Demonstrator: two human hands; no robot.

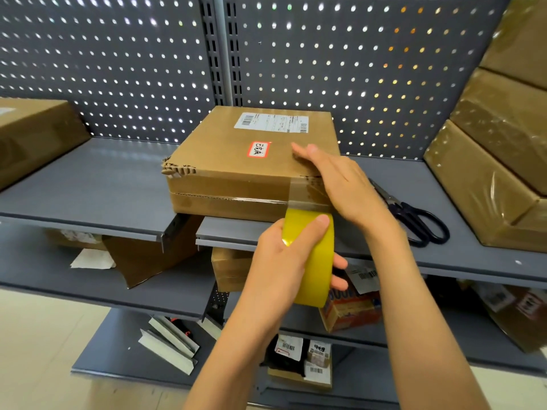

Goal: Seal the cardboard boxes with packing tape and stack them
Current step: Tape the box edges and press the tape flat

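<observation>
The left hand (284,255) curls round a yellow tape roll (310,255), thumb over the outer face, fingertips showing past its far edge. Just above that grip, the right hand (340,184) lies flat, fingers straight.

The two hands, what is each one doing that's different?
The left hand curls around the yellow tape roll, while the right hand lies with straight fingers, pressing on the cardboard box. The left hand is below the shelf edge in front of the box; the right hand rests higher, over the box's top corner. Both work on the same strip of tape.
</observation>
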